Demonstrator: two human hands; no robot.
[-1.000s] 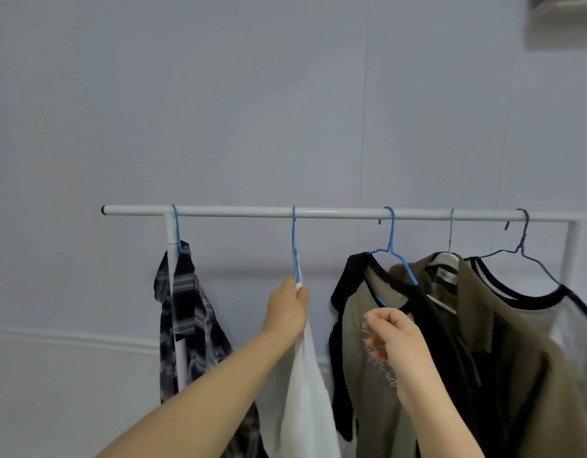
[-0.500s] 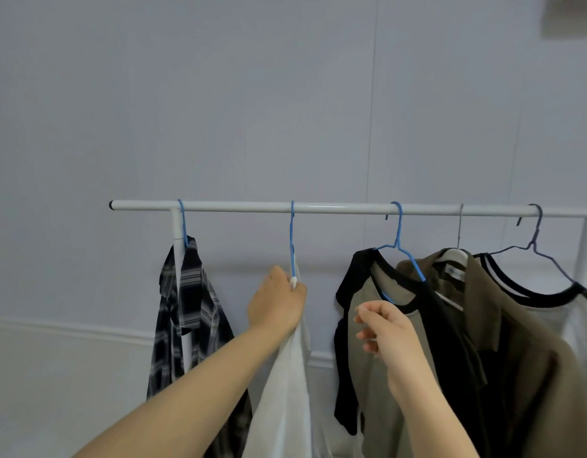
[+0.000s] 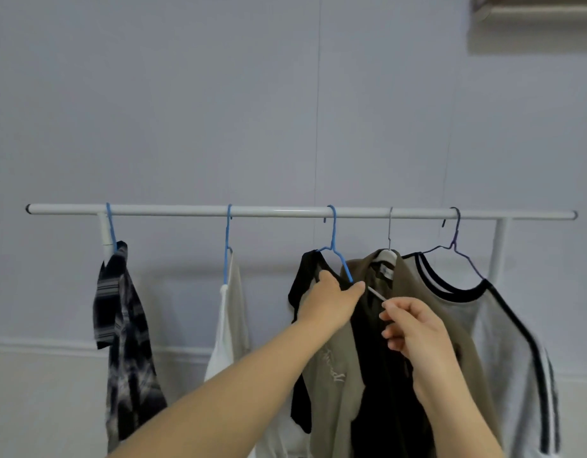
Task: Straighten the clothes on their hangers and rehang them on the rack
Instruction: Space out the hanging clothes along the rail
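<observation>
Five garments hang on five hangers along one white rail (image 3: 285, 211): plaid shirt (image 3: 123, 325), white top (image 3: 231, 322), black-trimmed tee (image 3: 331, 375), olive jacket (image 3: 414, 292), grey tee (image 3: 503, 325). The left hand (image 3: 331, 302) grips the black-trimmed tee's collar under its blue hanger (image 3: 335, 249). The right hand (image 3: 414, 328) pinches narrowly at the jacket's hanger arm (image 3: 376, 294). Both forearms hide the lower fabric.

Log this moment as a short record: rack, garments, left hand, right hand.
rack: white metal rail, five hangers hooked on it
garments: plaid dark shirt, white top, black-and-khaki tee, olive shirt, grey black-trimmed tee
left hand: on the black-and-khaki tee's neckline at its blue wire hanger
right hand: fingers curled near the olive shirt's collar; grip unclear
</observation>
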